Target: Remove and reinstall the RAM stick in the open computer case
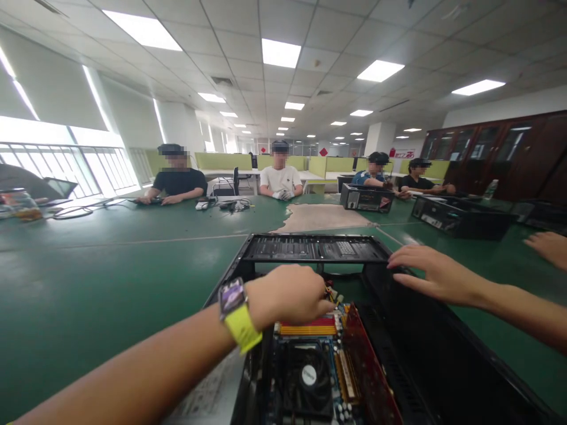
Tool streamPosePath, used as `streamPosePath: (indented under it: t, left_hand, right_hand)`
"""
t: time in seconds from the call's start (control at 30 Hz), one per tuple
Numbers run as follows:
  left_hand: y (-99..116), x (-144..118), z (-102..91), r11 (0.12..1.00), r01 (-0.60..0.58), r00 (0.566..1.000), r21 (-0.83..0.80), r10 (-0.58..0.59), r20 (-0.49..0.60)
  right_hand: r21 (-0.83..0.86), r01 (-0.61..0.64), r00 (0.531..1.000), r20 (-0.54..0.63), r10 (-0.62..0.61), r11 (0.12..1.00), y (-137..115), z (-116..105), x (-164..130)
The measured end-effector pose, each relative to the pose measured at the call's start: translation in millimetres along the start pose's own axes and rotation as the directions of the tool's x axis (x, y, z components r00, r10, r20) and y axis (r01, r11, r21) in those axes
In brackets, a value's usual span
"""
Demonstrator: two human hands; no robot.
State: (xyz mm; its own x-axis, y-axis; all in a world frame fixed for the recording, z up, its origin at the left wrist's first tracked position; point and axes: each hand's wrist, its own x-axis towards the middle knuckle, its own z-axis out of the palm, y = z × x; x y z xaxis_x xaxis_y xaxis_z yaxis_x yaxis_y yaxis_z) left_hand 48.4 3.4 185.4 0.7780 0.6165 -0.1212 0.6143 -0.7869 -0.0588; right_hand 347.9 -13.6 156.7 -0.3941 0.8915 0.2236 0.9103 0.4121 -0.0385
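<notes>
A black computer case point(319, 251) lies on its side in front of me with its interior facing up. My left hand point(287, 294), with a watch on a yellow strap point(241, 324) at the wrist, reaches into it over the memory slots point(308, 326). Its fingers curl down beside the cable connectors point(335, 294); what they hold, if anything, is hidden. My right hand point(432, 274) rests on the case's right edge, fingers stretched out. Below my left hand are a black CPU fan point(305, 378) and an upright red expansion card point(365, 360).
Another person's hand point(549, 248) enters at the right edge. Several people sit across the green table point(146, 265). More computer cases point(463, 215) stand at the far right. Cables point(80, 208) and a jar point(22, 205) lie at the left; small parts point(228, 204) lie at the back.
</notes>
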Motion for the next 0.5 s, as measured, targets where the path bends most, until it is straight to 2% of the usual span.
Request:
streamPosePath:
  t: [0.07, 0.17, 0.23, 0.3, 0.4, 0.5]
  left_hand:
    - [-18, 21, -1.0, 0.999, -0.004, 0.991, 0.037, -0.002, 0.137]
    - [-27, 48, 23.5, 1.000, -0.016, 0.963, 0.015, 0.012, 0.271]
    - [-29, 57, 41.4, 1.000, -0.001, 0.953, 0.007, -0.001, 0.303]
    - [-34, 59, 53.2, 1.000, 0.019, 0.949, 0.006, -0.019, 0.315]
    - [-46, 61, 63.4, 1.000, 0.026, 0.950, -0.015, -0.020, 0.313]
    - [-53, 66, 76.5, 0.997, 0.013, 0.974, -0.075, 0.005, 0.228]
  right_hand:
    - [-0.006, -0.074, 0.993, 0.091, 0.075, 0.997, -40, -5, 16]
    - [-0.106, -0.089, 0.956, 0.271, 0.115, 0.990, -98, 6, 44]
    - [-0.211, -0.038, 0.916, 0.382, 0.119, 0.977, -121, 20, 61]
    - [-0.294, 0.008, 0.871, 0.471, 0.138, 0.956, -128, 34, 72]
    - [-0.317, 0.009, 0.819, 0.546, 0.175, 0.948, -119, 47, 78]
    - [-0.278, -0.016, 0.785, 0.592, 0.184, 0.960, -107, 48, 79]
